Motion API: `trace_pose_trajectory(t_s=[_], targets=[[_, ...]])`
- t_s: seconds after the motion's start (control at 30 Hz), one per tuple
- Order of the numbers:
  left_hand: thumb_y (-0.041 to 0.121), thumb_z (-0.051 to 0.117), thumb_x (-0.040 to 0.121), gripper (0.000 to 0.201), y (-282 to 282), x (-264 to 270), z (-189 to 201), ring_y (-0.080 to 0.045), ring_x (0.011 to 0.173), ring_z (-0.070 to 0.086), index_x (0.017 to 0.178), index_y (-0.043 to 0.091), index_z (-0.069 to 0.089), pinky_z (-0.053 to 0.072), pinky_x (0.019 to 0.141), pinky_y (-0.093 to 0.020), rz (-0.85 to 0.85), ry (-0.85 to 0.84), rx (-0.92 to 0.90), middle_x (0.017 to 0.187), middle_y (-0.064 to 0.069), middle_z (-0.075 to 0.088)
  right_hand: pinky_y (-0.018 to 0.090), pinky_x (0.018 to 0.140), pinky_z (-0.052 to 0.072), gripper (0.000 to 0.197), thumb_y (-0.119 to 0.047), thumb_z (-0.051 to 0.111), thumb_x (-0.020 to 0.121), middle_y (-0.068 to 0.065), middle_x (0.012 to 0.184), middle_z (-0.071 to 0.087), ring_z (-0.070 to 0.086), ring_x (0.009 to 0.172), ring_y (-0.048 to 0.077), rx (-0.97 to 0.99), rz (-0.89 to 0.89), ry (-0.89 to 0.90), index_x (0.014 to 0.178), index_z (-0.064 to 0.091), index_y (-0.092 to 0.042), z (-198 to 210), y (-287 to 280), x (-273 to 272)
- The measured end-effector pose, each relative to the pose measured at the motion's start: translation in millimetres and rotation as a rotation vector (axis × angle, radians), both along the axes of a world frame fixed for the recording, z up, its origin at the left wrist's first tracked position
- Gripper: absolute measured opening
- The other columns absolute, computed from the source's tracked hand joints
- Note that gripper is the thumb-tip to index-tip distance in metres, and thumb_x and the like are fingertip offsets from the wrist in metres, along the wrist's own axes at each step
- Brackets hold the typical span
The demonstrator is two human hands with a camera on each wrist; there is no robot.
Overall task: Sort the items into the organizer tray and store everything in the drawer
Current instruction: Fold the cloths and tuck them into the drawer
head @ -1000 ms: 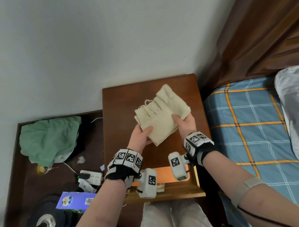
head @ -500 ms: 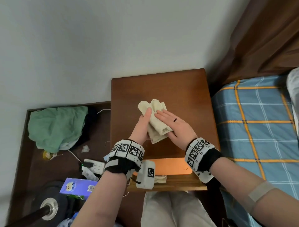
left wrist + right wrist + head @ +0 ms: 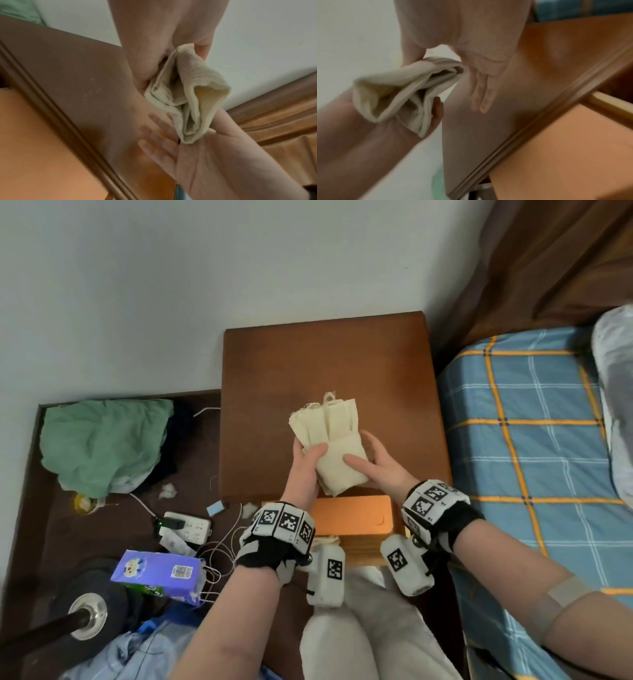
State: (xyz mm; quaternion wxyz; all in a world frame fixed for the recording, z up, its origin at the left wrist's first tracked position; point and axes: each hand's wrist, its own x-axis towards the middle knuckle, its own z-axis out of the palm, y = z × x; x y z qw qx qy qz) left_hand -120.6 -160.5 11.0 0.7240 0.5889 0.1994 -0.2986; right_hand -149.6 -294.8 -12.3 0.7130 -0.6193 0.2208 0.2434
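Observation:
A folded cream cloth (image 3: 329, 436) is held between both hands just above the front half of the brown nightstand top (image 3: 308, 361). My left hand (image 3: 308, 457) grips its left edge, thumb on top. My right hand (image 3: 368, 460) holds the right edge, thumb pressed on top and straight fingers along the side. The left wrist view shows the cloth (image 3: 197, 88) as a doubled bundle, its lower end in the crook of the right hand (image 3: 197, 155). In the right wrist view the cloth (image 3: 393, 88) spans both hands. Below, the drawer (image 3: 352, 518) stands open, orange inside.
A small cream item (image 3: 325, 541) lies at the drawer's front left. Left of the nightstand, a green cloth (image 3: 102, 446), a power strip (image 3: 186, 529), cables and a purple box (image 3: 157, 573) lie on the dark floor. A blue plaid bed (image 3: 531, 440) borders the right side.
The cloth went from a wide square held up, to being folded over between both hands, to a narrower bundle now held nearer the nightstand's front edge.

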Motion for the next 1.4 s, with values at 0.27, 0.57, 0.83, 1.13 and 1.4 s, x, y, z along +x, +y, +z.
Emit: trace_pose_trajectory(t_s=[0.27,0.57,0.83,1.13,1.4], targets=[[0.011,0.060,0.087,0.064,29.6,-51.7,-25.2,-0.017,0.113,0.049,0.140,0.018,0.024,0.044,0.097,-0.032,-0.375,-0.112,0.274,0.136,-0.009,0.044,0.038,0.079,0.050,0.030,-0.014,0.065,0.081,0.008,0.101,0.064,0.061,0.096,0.027,-0.504,-0.003,-0.046,0.109,0.057,-0.007,-23.8,-8.8,-74.4],[0.020,0.074,0.075,0.088,34.3,-112.3,-94.5,-0.015,0.140,0.028,0.146,0.021,0.022,0.021,0.114,-0.025,-1.025,-0.415,0.549,0.153,-0.001,0.028,0.036,0.074,0.048,0.035,-0.030,0.053,0.086,0.005,0.106,0.064,0.061,0.095,0.026,-1.085,0.776,-0.088,0.119,0.048,-0.023,-75.2,-12.3,-140.0],[0.033,0.061,0.080,0.064,8.6,-129.3,-166.2,-0.021,0.134,0.035,0.137,0.024,0.033,0.016,0.116,-0.040,-1.315,-0.681,1.111,0.141,-0.001,0.043,0.033,0.075,0.045,0.032,-0.032,0.053,0.086,0.003,0.107,0.064,0.059,0.100,0.024,-1.117,1.012,-0.223,0.115,0.053,-0.021,-126.0,-19.0,-118.2],[0.016,0.056,0.086,0.034,-11.6,-118.6,-206.6,-0.029,0.114,0.052,0.119,0.016,0.050,0.040,0.094,-0.037,-1.263,-0.626,1.258,0.120,-0.008,0.059,0.035,0.077,0.047,0.032,-0.030,0.049,0.090,0.006,0.112,0.063,0.060,0.102,0.025,-1.193,1.128,-0.256,0.119,0.048,-0.018,-168.1,-21.1,-105.5],[0.017,0.058,0.084,0.049,2.9,-132.3,-235.8,-0.022,0.126,0.041,0.129,0.018,0.041,0.033,0.102,-0.033,-1.312,-0.855,1.154,0.135,-0.002,0.048,0.020,0.039,0.046,0.054,-0.021,0.090,0.033,0.002,0.062,0.069,0.067,0.055,0.019,-1.368,0.946,-0.552,0.080,0.064,-0.013,-207.1,-25.5,-138.3]])
